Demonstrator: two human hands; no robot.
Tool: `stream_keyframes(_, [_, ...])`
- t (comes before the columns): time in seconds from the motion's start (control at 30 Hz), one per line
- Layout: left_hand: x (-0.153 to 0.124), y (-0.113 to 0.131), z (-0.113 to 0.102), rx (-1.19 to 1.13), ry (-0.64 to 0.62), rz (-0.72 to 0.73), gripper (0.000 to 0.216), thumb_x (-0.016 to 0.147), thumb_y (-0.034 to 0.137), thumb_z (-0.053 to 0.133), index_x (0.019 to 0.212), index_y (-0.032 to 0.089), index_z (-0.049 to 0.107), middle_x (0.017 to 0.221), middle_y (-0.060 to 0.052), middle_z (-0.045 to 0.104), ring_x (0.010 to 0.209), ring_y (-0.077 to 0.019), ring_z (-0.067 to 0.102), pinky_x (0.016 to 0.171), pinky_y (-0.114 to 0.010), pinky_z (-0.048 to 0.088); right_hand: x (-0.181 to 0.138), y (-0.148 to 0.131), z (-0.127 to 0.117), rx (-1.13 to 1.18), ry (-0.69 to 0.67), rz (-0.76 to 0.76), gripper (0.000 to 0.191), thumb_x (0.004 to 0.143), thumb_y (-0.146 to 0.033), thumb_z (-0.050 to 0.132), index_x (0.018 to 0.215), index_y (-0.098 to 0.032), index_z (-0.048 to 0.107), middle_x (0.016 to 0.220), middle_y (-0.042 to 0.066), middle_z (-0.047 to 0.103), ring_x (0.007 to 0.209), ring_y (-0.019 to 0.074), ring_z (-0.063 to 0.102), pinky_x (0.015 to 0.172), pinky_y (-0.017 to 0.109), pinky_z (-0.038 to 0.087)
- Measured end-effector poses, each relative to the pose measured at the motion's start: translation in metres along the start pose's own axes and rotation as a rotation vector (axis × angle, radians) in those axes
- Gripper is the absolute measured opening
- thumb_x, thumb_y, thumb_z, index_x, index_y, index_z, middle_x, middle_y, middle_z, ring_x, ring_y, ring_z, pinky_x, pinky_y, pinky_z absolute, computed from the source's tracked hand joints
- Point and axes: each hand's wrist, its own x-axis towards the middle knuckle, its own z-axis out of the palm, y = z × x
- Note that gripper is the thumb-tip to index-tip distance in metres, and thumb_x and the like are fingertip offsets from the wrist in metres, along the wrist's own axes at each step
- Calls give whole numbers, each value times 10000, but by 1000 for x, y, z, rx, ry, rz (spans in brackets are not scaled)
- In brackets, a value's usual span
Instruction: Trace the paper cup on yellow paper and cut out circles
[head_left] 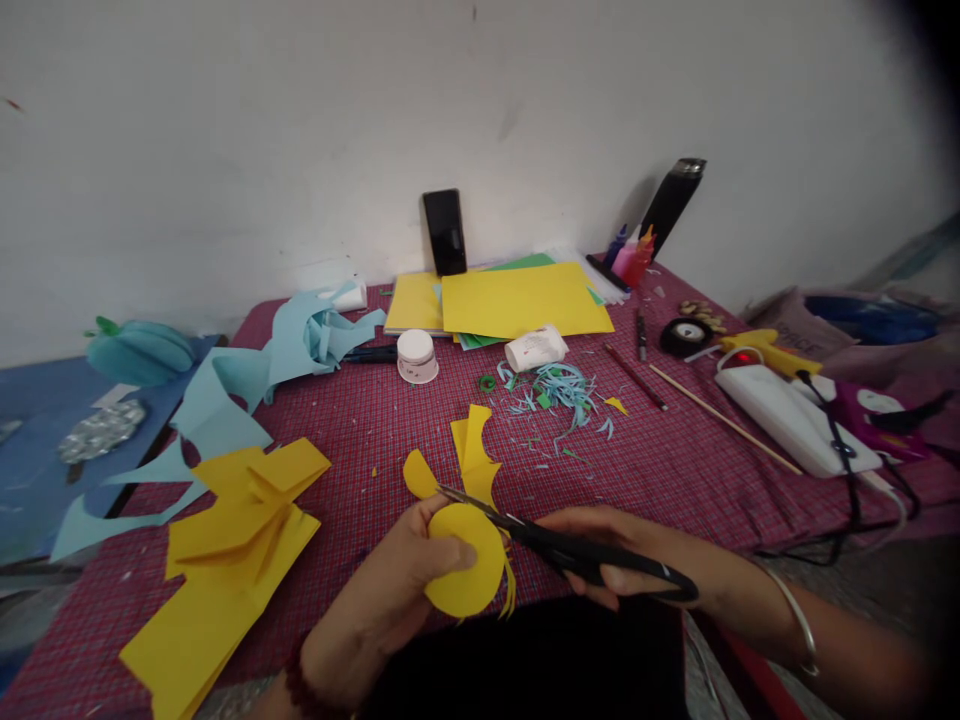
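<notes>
My left hand (409, 555) pinches a round yellow paper disc (466, 580), thumb on top and fingers underneath. Black-handled scissors (592, 555) are gripped in my right hand (630, 545), their blades lying across the upper edge of the disc. Thin yellow strips (508, 590) hang at the disc's right side. Just beyond the blades lie a small yellow paper piece (418, 473) and a larger yellow offcut (474, 450) with curved cut edges. Whether the blades are biting into paper is hard to make out.
Folded yellow paper (232, 540) and blue paper scraps (307, 335) cover the left side. Behind are a white tub (417, 357), a paper cup (536, 348), yellow sheets (525, 300) and a phone (445, 232). A wooden stick (724, 418) and white power strip (795, 420) lie right.
</notes>
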Motion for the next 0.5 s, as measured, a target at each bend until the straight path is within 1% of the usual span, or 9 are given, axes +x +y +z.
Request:
stream_keyframes(0.1, [-1, 0, -1, 3, -8, 3, 332, 480, 166, 805, 771, 122, 652, 650, -14, 673, 495, -96, 589, 482, -191, 468, -2, -4, 2, -5, 23, -4, 700, 757, -534, 712, 1330, -177, 525, 894, 33, 577, 702, 110, 510, 613, 232, 396])
stream_keyframes(0.2, [-1, 0, -1, 8, -8, 12, 328, 488, 168, 806, 774, 122, 653, 647, -13, 669, 487, -92, 582, 478, -188, 465, -2, -7, 3, -11, 20, -6, 721, 753, -551, 707, 1335, -168, 518, 912, 44, 582, 714, 112, 518, 621, 232, 402])
stream_keyframes(0.37, [2, -1, -1, 3, -19, 25, 313, 492, 179, 807, 762, 127, 657, 649, -11, 668, 487, -92, 582, 477, -190, 466, 0, -8, 3, -85, 49, 20, 735, 757, -587, 680, 1326, -148, 524, 800, 9, 535, 635, 93, 464, 559, 219, 371])
stream_keyframes(0.5, [3, -1, -1, 22, -38, 34, 271, 515, 171, 788, 754, 128, 668, 647, -9, 665, 500, -91, 581, 487, -186, 461, 1, -7, 2, -102, 30, 39, 771, 760, -627, 650, 1339, -139, 506, 782, 4, 528, 588, 81, 441, 506, 206, 332])
